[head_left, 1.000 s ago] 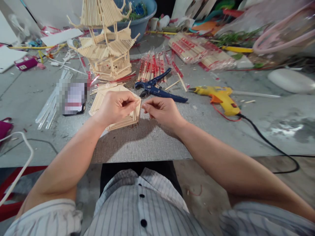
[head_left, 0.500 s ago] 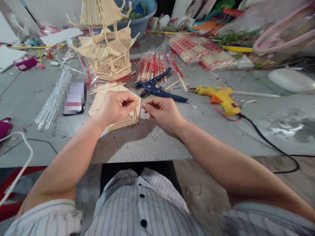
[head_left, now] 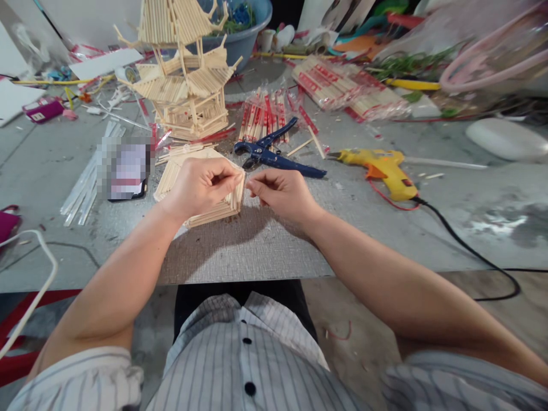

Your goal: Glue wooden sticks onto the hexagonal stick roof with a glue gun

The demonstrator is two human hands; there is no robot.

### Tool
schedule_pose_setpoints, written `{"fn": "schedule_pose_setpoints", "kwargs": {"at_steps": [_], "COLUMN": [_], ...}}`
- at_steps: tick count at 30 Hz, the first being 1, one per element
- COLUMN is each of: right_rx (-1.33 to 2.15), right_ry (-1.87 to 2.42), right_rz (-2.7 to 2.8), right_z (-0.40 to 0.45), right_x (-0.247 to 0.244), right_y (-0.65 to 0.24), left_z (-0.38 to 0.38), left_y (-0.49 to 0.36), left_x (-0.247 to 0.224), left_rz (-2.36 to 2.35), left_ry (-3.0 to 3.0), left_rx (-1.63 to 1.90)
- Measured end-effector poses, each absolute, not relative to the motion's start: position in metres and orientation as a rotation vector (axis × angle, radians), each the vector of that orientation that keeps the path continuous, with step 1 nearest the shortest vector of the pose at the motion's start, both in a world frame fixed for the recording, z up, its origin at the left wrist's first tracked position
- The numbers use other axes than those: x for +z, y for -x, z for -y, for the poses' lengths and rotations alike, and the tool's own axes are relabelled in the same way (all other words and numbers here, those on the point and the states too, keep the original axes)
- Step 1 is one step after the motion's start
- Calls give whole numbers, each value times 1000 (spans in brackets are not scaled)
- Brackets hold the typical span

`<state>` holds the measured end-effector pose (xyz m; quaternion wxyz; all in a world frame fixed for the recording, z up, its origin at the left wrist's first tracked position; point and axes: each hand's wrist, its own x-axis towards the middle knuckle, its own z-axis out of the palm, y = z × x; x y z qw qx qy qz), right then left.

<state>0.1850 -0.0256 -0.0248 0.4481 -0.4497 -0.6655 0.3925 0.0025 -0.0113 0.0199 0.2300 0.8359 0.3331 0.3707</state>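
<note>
A flat, many-sided panel of light wooden sticks (head_left: 209,217) lies on the table in front of me. My left hand (head_left: 209,184) is closed in a pinch over its right corner, and what sits between the fingertips is too small to name. Just right of that corner, my right hand (head_left: 280,194) is also pinched, its fingertips a short gap from the left ones; anything in them is hidden. Behind my hands lie blue-handled cutters (head_left: 274,155). Beyond the panel stands a tiered pavilion model (head_left: 188,85) built of similar sticks.
A yellow hot glue gun (head_left: 387,171) with a black cord lies to the right. Wrapped stick bundles (head_left: 334,85) are behind. On the left are a phone (head_left: 128,171) and clear glue sticks (head_left: 85,188). A blue basin (head_left: 246,40) stands at the back.
</note>
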Motion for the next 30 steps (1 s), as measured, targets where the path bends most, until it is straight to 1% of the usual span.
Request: {"fn": "schedule_pose_setpoints", "kwargs": {"at_steps": [18,23,30], "right_rx": [974,988,988], "right_ry": [1128,1150,1134], "right_rz": [1637,1605,1613], "right_z": [28,28,27], "right_x": [-22,-23,-24], "right_y": [-185,-185,-187], "left_z": [8,7,9], "left_y": [-2,4,5], "left_x": [19,17,17], "left_rz": [-929,-959,-949], "left_ry": [-2331,-2324,-2408], "left_rx": [970,1046,1044]}}
